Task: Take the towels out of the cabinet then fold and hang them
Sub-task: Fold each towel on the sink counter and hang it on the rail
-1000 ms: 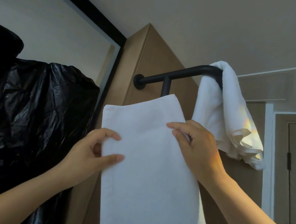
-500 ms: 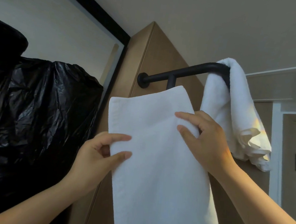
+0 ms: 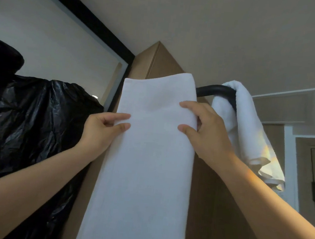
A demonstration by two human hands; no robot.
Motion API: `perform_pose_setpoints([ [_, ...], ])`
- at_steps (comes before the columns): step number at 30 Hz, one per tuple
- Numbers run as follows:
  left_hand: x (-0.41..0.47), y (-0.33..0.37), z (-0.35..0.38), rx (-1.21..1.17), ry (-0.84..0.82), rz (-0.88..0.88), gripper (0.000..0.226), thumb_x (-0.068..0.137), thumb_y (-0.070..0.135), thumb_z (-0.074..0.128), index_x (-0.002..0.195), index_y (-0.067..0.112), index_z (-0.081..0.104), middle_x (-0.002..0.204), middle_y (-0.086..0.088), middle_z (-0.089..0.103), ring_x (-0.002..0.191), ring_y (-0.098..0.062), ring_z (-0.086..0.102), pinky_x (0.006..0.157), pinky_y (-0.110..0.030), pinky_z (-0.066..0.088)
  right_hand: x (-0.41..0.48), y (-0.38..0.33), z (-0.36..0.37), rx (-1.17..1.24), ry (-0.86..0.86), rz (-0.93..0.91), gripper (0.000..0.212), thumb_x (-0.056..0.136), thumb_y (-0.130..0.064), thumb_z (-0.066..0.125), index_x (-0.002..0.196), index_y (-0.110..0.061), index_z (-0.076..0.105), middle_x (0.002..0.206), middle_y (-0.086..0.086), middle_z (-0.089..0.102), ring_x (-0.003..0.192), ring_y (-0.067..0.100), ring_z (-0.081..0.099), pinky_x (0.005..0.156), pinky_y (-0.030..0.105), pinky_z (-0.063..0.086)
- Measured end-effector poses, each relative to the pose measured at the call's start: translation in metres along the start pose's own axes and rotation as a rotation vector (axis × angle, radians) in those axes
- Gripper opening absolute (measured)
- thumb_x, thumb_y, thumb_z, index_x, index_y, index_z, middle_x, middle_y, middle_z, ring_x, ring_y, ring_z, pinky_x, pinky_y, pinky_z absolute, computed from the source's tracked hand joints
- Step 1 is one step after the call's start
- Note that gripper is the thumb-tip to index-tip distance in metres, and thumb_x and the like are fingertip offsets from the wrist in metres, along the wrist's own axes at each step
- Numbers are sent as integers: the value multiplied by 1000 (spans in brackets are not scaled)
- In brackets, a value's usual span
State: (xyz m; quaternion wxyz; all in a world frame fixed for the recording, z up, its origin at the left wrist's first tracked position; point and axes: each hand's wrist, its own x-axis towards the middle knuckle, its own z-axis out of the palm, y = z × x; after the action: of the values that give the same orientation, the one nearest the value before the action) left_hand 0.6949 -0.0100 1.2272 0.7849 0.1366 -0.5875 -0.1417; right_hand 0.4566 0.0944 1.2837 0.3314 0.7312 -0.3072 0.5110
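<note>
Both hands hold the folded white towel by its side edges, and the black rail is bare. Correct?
No: the head view shows a crumpled white towel draped over the black rail. The left hand and right hand do hold the folded towel by its side edges.

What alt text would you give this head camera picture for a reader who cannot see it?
A person's left hand and right hand grip the side edges of a folded white towel, holding it up before a black rail and wooden cabinet. A second white towel hangs bunched over the rail's bend on the right; crinkled black plastic fills the left.
</note>
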Motion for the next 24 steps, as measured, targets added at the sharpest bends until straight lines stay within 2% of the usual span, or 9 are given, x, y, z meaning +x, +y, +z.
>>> perform_pose_setpoints([
  [4, 27, 9, 25, -50, 19, 33, 26, 77, 12, 79, 89, 34, 75, 99, 9, 72, 90, -3, 69, 75, -12, 55, 30, 6, -9, -40, 76, 2, 42, 87, -13, 69, 123, -30, 57, 120, -12, 52, 104, 1, 45, 89, 9, 34],
  [7, 44, 13, 44, -96, 22, 24, 24, 78, 7, 78, 89, 28, 73, 91, 13, 72, 70, 9, 66, 61, -4, 48, 49, 11, -20, -117, 70, -12, 46, 86, -10, 70, 129, -22, 59, 127, -1, 56, 111, 13, 51, 100, 22, 38],
  [8, 49, 12, 49, -117, 16, 10, 23, 78, 7, 78, 90, 26, 74, 91, 13, 71, 69, 8, 67, 61, -5, 49, 55, 12, -24, -149, 52, -16, 48, 86, -10, 69, 131, -21, 59, 128, 2, 55, 113, 17, 52, 102, 27, 38],
  [10, 60, 9, 56, -149, 1, -16, 22, 78, 8, 78, 89, 25, 74, 95, 9, 70, 76, 1, 69, 67, -11, 54, 68, 12, -30, -218, 14, -29, 50, 87, -12, 68, 135, -21, 57, 129, 5, 53, 115, 21, 52, 99, 22, 35],
  [12, 72, 5, 63, -182, 3, -54, 21, 79, 7, 78, 90, 24, 74, 102, 2, 71, 87, -10, 70, 77, -22, 56, 82, 13, -31, -306, -18, -36, 51, 90, -15, 65, 139, -22, 53, 132, 5, 49, 117, 22, 52, 87, 15, 28],
  [14, 81, 0, 69, -243, 8, -96, 19, 79, 5, 77, 90, 21, 74, 101, -4, 72, 86, -17, 70, 76, -27, 56, 96, 11, -30, -356, -44, -21, 52, 93, -16, 62, 142, -23, 48, 138, 6, 44, 122, 23, 49, 81, 14, 24],
  [18, 100, -7, 78, -389, -2, -166, 18, 80, 3, 75, 88, 19, 75, 87, -4, 74, 66, -13, 71, 59, -21, 55, 117, 5, -26, -433, -85, -33, 51, 94, -15, 59, 143, -20, 47, 137, 12, 44, 126, 27, 46, 90, 23, 31],
  [22, 117, -13, 95, -395, -13, -237, 16, 81, 7, 75, 88, 21, 74, 94, -7, 74, 78, -21, 71, 72, -30, 57, 128, 9, -28, -400, -67, 72, 50, 93, -17, 61, 142, -15, 49, 140, 12, 46, 130, 27, 45, 101, 28, 34],
  [24, 123, -16, 99, -387, -3, -250, 12, 82, 12, 75, 91, 20, 74, 97, -7, 74, 84, -22, 71, 76, -32, 58, 131, 11, -27, -386, -61, 123, 36, 94, -18, 58, 129, -11, 58, 135, 11, 50, 124, 28, 49, 98, 30, 38],
])
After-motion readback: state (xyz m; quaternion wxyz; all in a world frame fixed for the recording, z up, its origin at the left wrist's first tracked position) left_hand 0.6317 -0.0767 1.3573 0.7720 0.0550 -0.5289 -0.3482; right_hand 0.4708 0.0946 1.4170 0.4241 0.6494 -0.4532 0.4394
